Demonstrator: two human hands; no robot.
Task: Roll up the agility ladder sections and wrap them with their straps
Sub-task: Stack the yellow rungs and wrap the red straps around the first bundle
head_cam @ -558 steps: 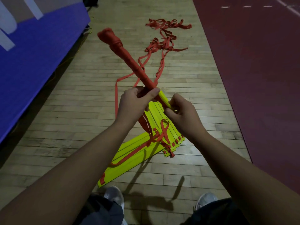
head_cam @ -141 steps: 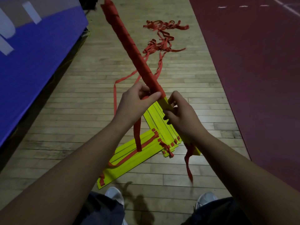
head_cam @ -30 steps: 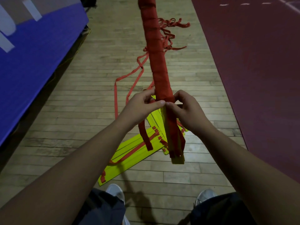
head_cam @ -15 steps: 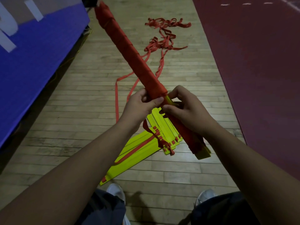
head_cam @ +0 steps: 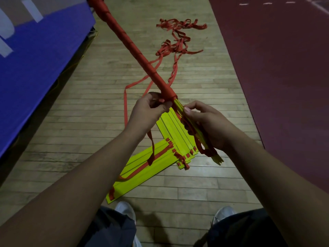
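Observation:
A long bundle of yellow ladder rungs wound in red strap (head_cam: 135, 50) slants from the upper left down to my hands. My left hand (head_cam: 149, 111) pinches the loose end of the red strap where the winding stops; the tail hangs below it. My right hand (head_cam: 204, 123) grips the bare yellow lower end of the bundle (head_cam: 216, 157), its thumb along the rungs. Two stacks of flat yellow rungs (head_cam: 151, 166) with red straps lie crossed on the floor under my hands.
A tangle of loose red strap (head_cam: 178, 40) lies on the wooden floor further ahead. A blue padded wall (head_cam: 35, 68) runs along the left, dark red court flooring (head_cam: 284, 68) along the right. My shoes (head_cam: 124, 211) show at the bottom.
The bundle has turned in my hands and its wrapped tip has swung back to the upper left. My right hand has slid down onto the bare yellow end.

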